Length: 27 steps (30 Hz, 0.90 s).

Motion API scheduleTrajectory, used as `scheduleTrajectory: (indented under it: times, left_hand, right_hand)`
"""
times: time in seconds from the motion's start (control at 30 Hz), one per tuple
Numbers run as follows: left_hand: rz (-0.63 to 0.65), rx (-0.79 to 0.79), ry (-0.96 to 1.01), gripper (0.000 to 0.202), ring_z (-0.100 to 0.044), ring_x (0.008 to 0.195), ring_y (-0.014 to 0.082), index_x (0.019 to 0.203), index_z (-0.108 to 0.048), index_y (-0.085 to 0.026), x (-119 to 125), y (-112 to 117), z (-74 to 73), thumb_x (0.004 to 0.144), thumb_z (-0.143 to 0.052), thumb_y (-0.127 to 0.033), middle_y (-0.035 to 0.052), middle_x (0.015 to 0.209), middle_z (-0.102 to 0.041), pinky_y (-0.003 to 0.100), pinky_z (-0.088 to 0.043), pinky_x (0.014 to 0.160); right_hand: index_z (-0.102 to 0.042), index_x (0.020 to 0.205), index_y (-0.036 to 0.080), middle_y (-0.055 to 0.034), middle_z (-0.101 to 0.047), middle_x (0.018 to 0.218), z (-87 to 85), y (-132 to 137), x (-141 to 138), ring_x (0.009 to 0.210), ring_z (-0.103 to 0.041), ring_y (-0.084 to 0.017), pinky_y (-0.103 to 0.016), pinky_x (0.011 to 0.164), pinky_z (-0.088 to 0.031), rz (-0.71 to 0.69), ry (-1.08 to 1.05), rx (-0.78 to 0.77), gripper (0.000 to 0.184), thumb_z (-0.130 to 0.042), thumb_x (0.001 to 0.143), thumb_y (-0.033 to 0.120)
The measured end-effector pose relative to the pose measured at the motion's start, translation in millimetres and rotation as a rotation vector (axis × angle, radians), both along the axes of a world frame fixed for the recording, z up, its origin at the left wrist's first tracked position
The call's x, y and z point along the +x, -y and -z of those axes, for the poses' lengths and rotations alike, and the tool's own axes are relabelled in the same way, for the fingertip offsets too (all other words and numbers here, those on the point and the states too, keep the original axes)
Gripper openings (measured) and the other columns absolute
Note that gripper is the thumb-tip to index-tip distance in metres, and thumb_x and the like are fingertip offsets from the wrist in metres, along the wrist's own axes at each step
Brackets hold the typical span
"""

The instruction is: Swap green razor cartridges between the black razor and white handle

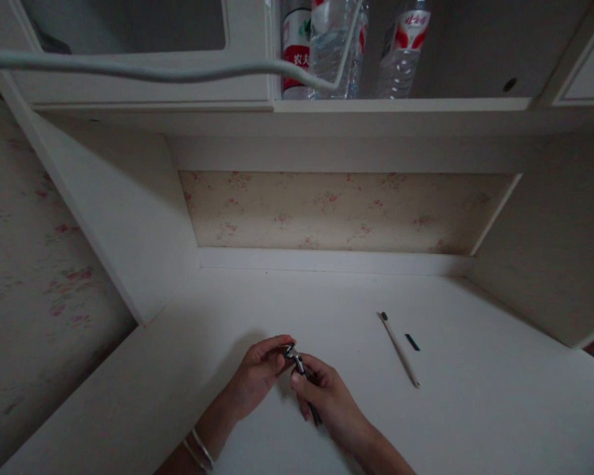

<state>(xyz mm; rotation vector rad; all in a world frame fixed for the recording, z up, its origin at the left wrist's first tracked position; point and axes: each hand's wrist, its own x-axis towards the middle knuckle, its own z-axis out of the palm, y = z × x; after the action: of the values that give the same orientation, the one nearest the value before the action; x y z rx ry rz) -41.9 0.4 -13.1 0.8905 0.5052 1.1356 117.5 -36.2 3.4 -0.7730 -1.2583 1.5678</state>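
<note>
Both my hands meet low in the middle of the white desk [475, 396]. My right hand [327, 396] is closed around a small dark metal tool [297, 361] with a shiny head, its handle running down through the palm. My left hand [260, 373] pinches the tool's head with fingertips curled in. Two thin bangles [200, 452] sit on my left wrist. To the right of my hands lies a pale thin stick [400, 349], and beside it a small dark piece [412, 342].
The desk sits in a white alcove with side panels and floral wallpaper [341, 211] at the back. A shelf above holds three plastic water bottles [336, 46]. A grey cable [129, 69] crosses the top of the view.
</note>
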Motion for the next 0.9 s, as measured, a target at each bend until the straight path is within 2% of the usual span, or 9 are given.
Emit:
scheduleTrajectory:
  times: [0.07,0.17,0.27,0.47,0.7,0.9]
  left_hand:
    - [-0.071,0.036,-0.063,0.038,-0.06,0.091,0.0179,0.102,-0.071,-0.019,1,-1,1.0,0.067,-0.081,-0.029,0.0075,0.102,-0.067,0.029,-0.043,0.086]
    - [-0.143,0.12,-0.192,0.038,-0.059,0.093,0.0198,0.105,-0.069,-0.018,3,-1,0.5,0.071,-0.078,-0.032,0.0073,0.099,-0.065,0.03,-0.044,0.085]
    - [-0.177,0.191,-0.303,0.035,-0.06,0.089,0.019,0.106,-0.068,-0.019,5,0,-3.4,0.075,-0.073,-0.034,0.0062,0.096,-0.063,0.03,-0.047,0.081]
    - [-0.32,0.298,-0.507,0.023,-0.06,0.082,0.0159,0.094,-0.069,-0.018,7,2,-8.9,0.079,-0.067,-0.035,0.0043,0.093,-0.06,0.025,-0.049,0.072]
    - [-0.32,0.327,-0.549,0.02,-0.061,0.077,0.0152,0.091,-0.064,-0.017,8,3,-8.0,0.083,-0.062,-0.035,0.0032,0.087,-0.059,0.025,-0.051,0.069]
    - [-0.341,0.36,-0.553,0.019,-0.06,0.077,0.0161,0.09,-0.062,-0.016,11,6,-10.3,0.085,-0.059,-0.034,0.0034,0.087,-0.056,0.027,-0.054,0.068]
  right_hand:
    - [-0.061,0.095,0.017,0.0047,-0.05,0.066,2.4,-3,0,0.046,-0.042,-0.007,-0.019,0.044,-0.036,0.091,0.007,0.005,0.038,-0.074,0.075,0.047]
    - [-0.061,0.091,0.018,0.002,-0.056,0.072,8.2,-6,-1,0.053,-0.051,-0.009,-0.021,0.051,-0.042,0.167,-0.032,-0.012,0.034,-0.072,0.077,0.047]
    - [-0.063,0.096,0.017,-0.0016,-0.06,0.081,11.7,-6,-3,0.058,-0.056,-0.011,-0.023,0.054,-0.044,0.155,-0.074,-0.067,0.037,-0.069,0.079,0.05]
    - [-0.066,0.097,0.017,-0.0059,-0.064,0.088,10.3,-4,-6,0.061,-0.057,-0.012,-0.024,0.055,-0.045,0.146,-0.148,-0.138,0.041,-0.071,0.076,0.052]
    - [-0.067,0.104,0.017,-0.0093,-0.065,0.096,14.0,-4,-7,0.061,-0.058,-0.011,-0.022,0.053,-0.045,0.116,-0.151,-0.133,0.043,-0.07,0.078,0.051]
    - [-0.067,0.106,0.017,-0.006,-0.064,0.08,20.4,-6,-8,0.058,-0.056,-0.011,-0.021,0.051,-0.044,0.098,-0.123,-0.115,0.041,-0.066,0.082,0.051]
